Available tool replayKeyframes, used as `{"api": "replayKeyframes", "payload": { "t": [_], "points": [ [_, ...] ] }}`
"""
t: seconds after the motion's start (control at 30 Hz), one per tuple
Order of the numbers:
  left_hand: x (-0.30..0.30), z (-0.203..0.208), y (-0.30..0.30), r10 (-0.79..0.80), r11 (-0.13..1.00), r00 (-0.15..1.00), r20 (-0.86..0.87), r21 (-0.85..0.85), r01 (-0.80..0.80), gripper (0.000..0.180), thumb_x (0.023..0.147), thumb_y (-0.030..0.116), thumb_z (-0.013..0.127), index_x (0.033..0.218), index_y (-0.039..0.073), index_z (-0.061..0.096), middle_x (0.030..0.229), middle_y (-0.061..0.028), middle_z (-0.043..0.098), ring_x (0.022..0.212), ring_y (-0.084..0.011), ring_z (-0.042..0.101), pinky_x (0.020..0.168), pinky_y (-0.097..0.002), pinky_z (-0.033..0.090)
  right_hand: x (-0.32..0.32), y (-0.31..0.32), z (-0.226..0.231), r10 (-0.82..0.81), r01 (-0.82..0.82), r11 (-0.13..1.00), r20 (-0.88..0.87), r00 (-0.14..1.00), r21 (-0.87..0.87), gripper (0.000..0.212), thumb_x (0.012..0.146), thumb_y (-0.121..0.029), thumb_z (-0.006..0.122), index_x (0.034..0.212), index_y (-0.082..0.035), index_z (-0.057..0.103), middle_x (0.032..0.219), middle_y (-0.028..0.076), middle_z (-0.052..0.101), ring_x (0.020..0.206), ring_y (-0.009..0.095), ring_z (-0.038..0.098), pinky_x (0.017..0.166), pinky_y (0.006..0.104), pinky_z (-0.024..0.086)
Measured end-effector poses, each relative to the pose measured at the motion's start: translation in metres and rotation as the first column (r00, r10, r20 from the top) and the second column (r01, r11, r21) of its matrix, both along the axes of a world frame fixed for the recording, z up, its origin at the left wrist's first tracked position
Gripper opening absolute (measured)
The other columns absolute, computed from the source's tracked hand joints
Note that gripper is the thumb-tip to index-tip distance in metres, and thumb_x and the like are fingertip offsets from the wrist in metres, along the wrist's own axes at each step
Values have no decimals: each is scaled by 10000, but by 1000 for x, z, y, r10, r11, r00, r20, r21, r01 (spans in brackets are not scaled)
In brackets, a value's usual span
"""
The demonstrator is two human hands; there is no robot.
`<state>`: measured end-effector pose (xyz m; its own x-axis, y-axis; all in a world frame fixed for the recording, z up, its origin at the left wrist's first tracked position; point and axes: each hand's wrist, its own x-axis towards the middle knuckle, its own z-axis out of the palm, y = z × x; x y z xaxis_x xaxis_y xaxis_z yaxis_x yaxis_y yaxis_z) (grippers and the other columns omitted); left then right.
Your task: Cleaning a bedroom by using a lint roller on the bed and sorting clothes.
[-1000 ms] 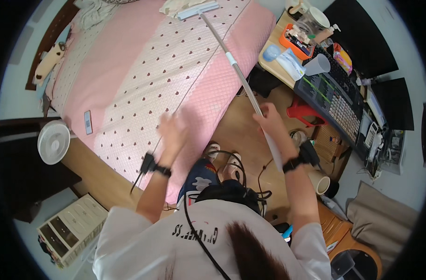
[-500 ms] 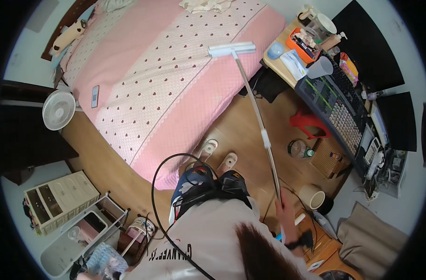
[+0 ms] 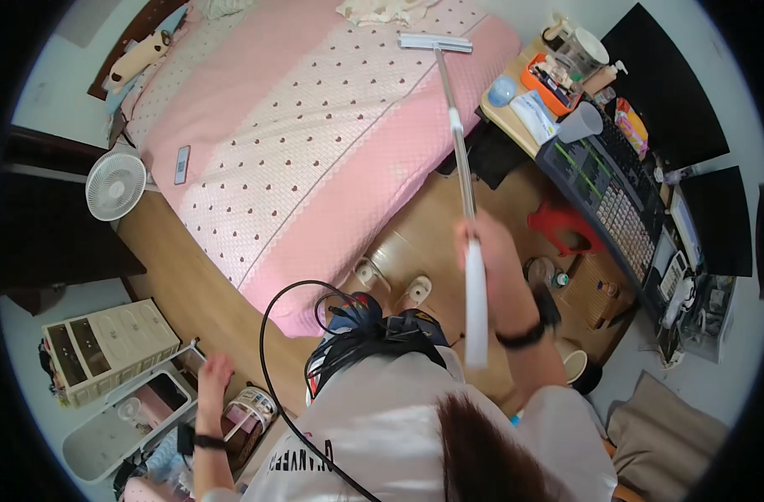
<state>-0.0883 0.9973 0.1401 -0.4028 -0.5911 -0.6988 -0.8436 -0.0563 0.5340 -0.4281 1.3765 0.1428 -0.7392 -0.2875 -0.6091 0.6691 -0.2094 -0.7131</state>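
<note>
R hand point(image 3: 492, 253) has fingers curled round the mop point(image 3: 460, 155) w/ its head at the bed's point(image 3: 298, 197) far R; L hand point(image 3: 215, 378), fingers blurry, can't tell if spread, is nr the drawers point(image 3: 124, 341) on the near L.

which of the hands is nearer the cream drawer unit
Left. The left hand is a little right of the drawer unit; the right hand, gripping the wiper pole, is far right of it.

Your right forearm point(image 3: 538, 366) reaches ahead, the right hand point(image 3: 496, 253) curled in a grip. Your left forearm point(image 3: 212, 468) extends forward, out to your left, the left hand point(image 3: 214, 381) slightly blurred.
</note>
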Motion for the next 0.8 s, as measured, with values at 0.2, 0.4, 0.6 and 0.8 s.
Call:
{"api": "replayKeyframes", "payload": {
  "t": [0.2,0.4,0.6,0.8],
  "points": [
    [-220,88,75,-80,771,818,-569,485,413,461,909,323,383,1216,-21,409,1186,-157,484,1103,-216,454,927,-326,340,-76,-151,-18,-292,313,896,112,950,-316,277,845,-208,455,589,-105,434,502,31,435,428,146,426,413,263,363],
    [-248,129,30,-305,724,664,-683,286,627,542,870,274,472,1293,-17,298,1069,-149,530,955,-179,524,821,-294,416,-5,-240,48,-193,300,849,272,943,-436,167,841,-140,445,706,-42,447,694,73,494,639,190,533,590,315,461],
    [-256,192,4,-338,661,877,-341,578,479,691,747,16,538,1348,42,199,782,-105,537,447,-96,464,389,-203,374,-41,-229,36,94,-2,896,186,978,-445,113,806,-117,486,788,-6,486,748,92,520,764,204,568,671,329,477],
    [-271,195,-38,-147,739,925,-350,582,338,658,689,-50,550,1296,-19,297,723,-162,562,403,-103,427,366,-205,345,-182,-232,-39,-135,183,961,229,964,-205,131,773,-119,495,827,-1,476,739,104,534,674,223,581,603,308,490]
  ]
}}
